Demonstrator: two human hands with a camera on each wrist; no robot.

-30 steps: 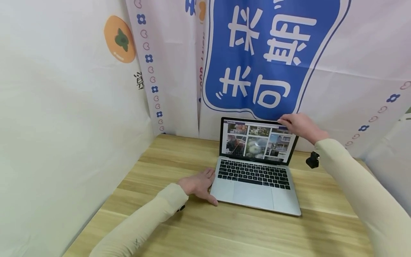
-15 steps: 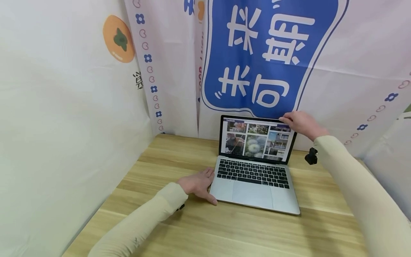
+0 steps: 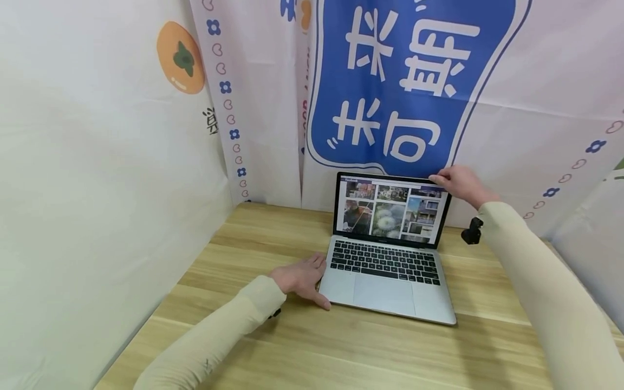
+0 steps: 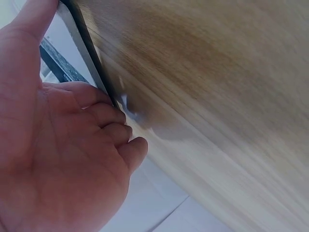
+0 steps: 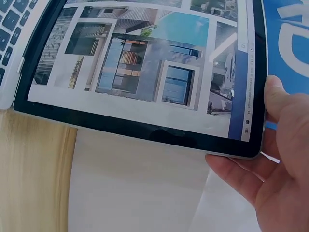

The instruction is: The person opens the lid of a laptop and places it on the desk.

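A silver laptop (image 3: 383, 292) lies on the wooden table with its lid raised and its screen (image 3: 385, 208) lit with photo tiles. My right hand (image 3: 460, 183) pinches the lid's top right corner. In the right wrist view the thumb (image 5: 274, 94) lies at the top edge, and other fingers (image 5: 236, 171) bend around the lid's side and back. At the base's left side, my left hand (image 3: 303, 277) holds the front left corner between thumb and fingers. The left wrist view shows its fingers (image 4: 108, 116) bent against the edge, with the thumb (image 4: 36, 17) at the corner.
The wooden table (image 3: 273, 346) extends around the laptop. Close behind the lid hangs a white cloth with a blue printed panel (image 3: 404, 97). A white sheet with an orange persimmon print (image 3: 180, 57) walls off the left side, and more cloth (image 3: 590, 238) hangs at the right.
My right hand and the lid's top edge have risen slightly, so the lid stands a little more open. My left hand and the laptop base have stayed in place.
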